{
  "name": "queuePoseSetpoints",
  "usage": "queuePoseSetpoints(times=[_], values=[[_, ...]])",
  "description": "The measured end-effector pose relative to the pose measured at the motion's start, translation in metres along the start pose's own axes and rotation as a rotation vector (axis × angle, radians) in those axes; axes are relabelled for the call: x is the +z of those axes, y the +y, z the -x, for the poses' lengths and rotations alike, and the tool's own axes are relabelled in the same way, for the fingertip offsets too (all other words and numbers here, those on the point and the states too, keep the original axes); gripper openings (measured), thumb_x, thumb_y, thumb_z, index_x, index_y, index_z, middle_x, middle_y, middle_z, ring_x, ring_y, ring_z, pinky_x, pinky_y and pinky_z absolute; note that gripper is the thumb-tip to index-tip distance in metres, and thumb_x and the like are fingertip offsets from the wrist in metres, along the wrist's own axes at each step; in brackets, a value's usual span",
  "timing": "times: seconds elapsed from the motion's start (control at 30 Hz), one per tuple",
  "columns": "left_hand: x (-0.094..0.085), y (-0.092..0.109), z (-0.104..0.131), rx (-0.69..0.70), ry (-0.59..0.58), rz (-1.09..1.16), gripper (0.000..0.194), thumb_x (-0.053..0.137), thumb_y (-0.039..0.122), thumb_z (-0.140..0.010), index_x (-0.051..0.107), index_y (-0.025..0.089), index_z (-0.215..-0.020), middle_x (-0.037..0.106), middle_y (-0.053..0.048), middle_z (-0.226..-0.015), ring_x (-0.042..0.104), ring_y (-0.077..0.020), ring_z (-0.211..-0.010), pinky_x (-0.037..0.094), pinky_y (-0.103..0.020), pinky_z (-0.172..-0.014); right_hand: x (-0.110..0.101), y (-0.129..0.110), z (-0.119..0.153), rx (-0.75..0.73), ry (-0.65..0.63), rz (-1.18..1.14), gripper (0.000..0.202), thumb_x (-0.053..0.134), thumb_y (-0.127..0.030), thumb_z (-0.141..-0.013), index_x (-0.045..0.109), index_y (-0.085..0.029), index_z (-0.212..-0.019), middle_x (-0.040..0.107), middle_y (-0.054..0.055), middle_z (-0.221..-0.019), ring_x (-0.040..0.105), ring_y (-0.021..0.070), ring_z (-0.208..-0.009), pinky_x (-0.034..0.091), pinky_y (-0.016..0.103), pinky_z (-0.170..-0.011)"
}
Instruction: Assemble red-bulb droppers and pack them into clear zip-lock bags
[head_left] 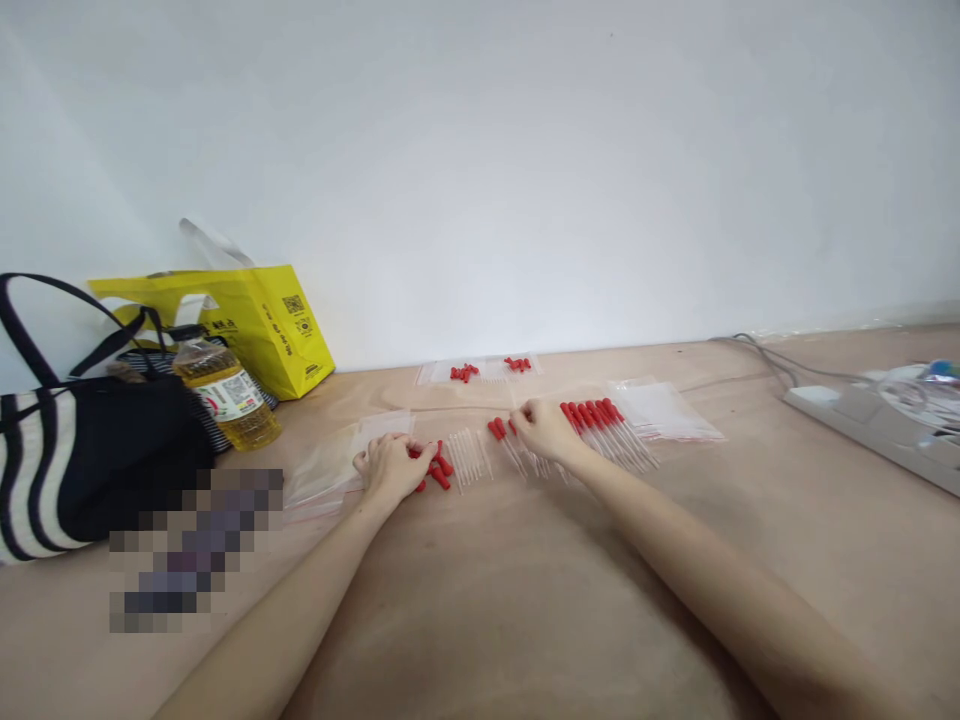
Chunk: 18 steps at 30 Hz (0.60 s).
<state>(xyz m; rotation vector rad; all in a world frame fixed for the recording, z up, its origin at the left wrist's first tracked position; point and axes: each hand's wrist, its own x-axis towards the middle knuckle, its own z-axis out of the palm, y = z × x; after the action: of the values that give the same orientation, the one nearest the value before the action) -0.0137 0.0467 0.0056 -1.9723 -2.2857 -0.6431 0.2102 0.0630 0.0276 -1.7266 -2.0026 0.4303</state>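
My left hand [391,468] rests at a pile of loose red rubber bulbs [441,478], its fingertips among them; what they grip, if anything, is hidden. Just right of the pile lie several thin clear tubes [469,456] side by side. My right hand [541,428] is bent down over the row of droppers, fingers curled together, and hides what is under it. Left of it are red-topped droppers [497,430]; to its right, several more red-topped droppers [600,415] lie in a slanted row.
Clear plastic bags [664,410] lie right of the droppers, others [322,470] left. Behind is a bag with red bulbs [491,371]. A yellow bag [292,340], oil bottle [229,395] and black striped bag [112,460] stand left. A white power strip [862,420] lies right.
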Motion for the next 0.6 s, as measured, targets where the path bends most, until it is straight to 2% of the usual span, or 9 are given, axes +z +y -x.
queuePoseSetpoints(times=[0.07,0.17,0.3,0.4,0.6], values=[[-0.001,0.002,0.000,-0.044,0.010,-0.033,0.031,0.047,0.048,-0.071,0.067,0.025,-0.064,0.065,-0.004,-0.092,0.052,-0.0304,-0.095,0.031,-0.048,-0.080,-0.004,0.016,0.012,-0.036,0.088,-0.024,0.025,0.033,-0.028,-0.085,0.053,-0.014,-0.084,0.062,0.009,-0.082,0.057,0.0159,-0.076,0.037,0.022,-0.062],[-0.001,0.004,0.000,-0.034,0.014,-0.042,0.028,0.048,0.043,-0.072,0.067,0.023,-0.066,0.063,-0.006,-0.099,0.050,-0.0306,-0.098,0.031,-0.047,-0.081,-0.005,0.036,0.035,-0.196,0.197,-0.105,0.017,0.034,-0.026,-0.085,0.046,-0.016,-0.078,0.058,0.004,-0.067,0.053,0.0143,-0.061,0.034,0.023,-0.056],[0.002,0.003,-0.001,0.022,0.003,-0.034,0.025,0.047,0.038,-0.074,0.068,0.025,-0.078,0.059,-0.008,-0.108,0.047,-0.0310,-0.103,0.031,-0.047,-0.083,-0.003,0.052,0.062,-0.378,0.188,-0.130,0.011,0.034,-0.022,-0.084,0.042,-0.019,-0.076,0.053,0.000,-0.062,0.048,0.0129,-0.053,0.032,0.022,-0.052],[0.004,0.001,-0.003,0.057,0.006,-0.003,0.023,0.049,0.035,-0.073,0.068,0.025,-0.079,0.057,-0.009,-0.110,0.045,-0.0324,-0.104,0.031,-0.048,-0.083,-0.001,0.057,0.073,-0.469,0.183,-0.108,0.010,0.034,-0.020,-0.084,0.043,-0.019,-0.080,0.055,0.002,-0.067,0.049,0.0138,-0.058,0.033,0.023,-0.054],[0.001,-0.002,-0.007,0.095,0.093,0.148,0.017,0.052,0.029,-0.072,0.063,0.019,-0.078,0.062,-0.010,-0.091,0.050,-0.0310,-0.096,0.034,-0.048,-0.081,0.011,0.059,0.079,-0.591,0.209,0.071,0.023,0.033,-0.011,-0.083,0.048,-0.016,-0.099,0.062,0.005,-0.080,0.054,0.0159,-0.069,0.032,0.027,-0.065]])
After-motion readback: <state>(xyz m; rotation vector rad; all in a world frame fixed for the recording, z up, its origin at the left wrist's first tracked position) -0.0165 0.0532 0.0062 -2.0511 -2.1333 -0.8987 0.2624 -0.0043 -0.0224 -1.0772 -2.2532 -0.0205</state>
